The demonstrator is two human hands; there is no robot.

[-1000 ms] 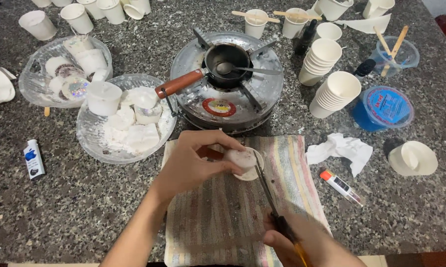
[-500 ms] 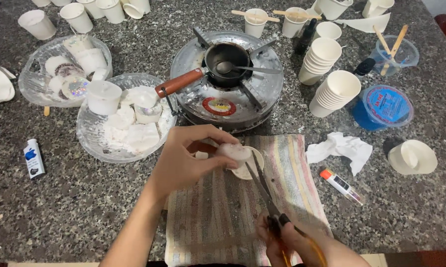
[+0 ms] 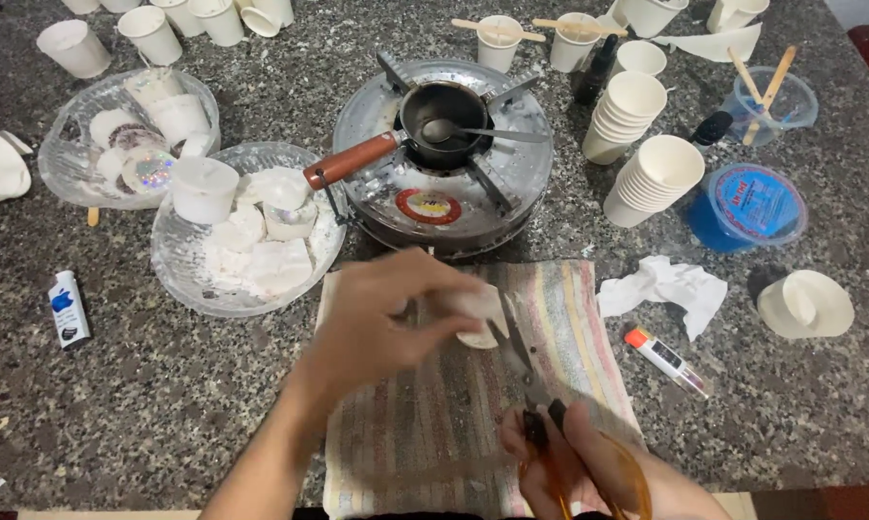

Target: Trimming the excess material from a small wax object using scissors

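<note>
— Holding a small white cup [image 3: 475, 318] in the left hand [image 3: 381, 323], is that right?

— Yes, the fingers are clenched around it over the striped cloth [image 3: 425, 424], with the cup's pale rim showing past the fingertips. The hand is blurred.

— And the right hand [image 3: 588, 472]?

— It grips the orange handles of a pair of scissors [image 3: 526, 376], fingers through the loops. The blades point up toward the cup and their tips reach its edge.

— What sits behind the cloth?

— A round metal stove [image 3: 444, 183] with a small dark pot [image 3: 446, 120] on top. The pot has a wooden handle, and a metal spoon [image 3: 478, 133] lies in it.

— The bowls on the left?

— Two clear glass bowls. The nearer bowl [image 3: 179, 279] holds white wax lumps and an upturned white cup. The farther bowl [image 3: 73, 178] holds round white pieces, one with a glittery face.

— And to the right?

— Two stacks of paper cups [image 3: 651, 178], leaning, beside a blue tub [image 3: 747, 207] with a clear lid. A clear plastic cup [image 3: 771, 101] behind them holds two wooden sticks. A crumpled tissue [image 3: 665, 289] and a glue stick [image 3: 667, 361] lie on the granite counter [image 3: 165, 404], just right of the cloth.
</note>
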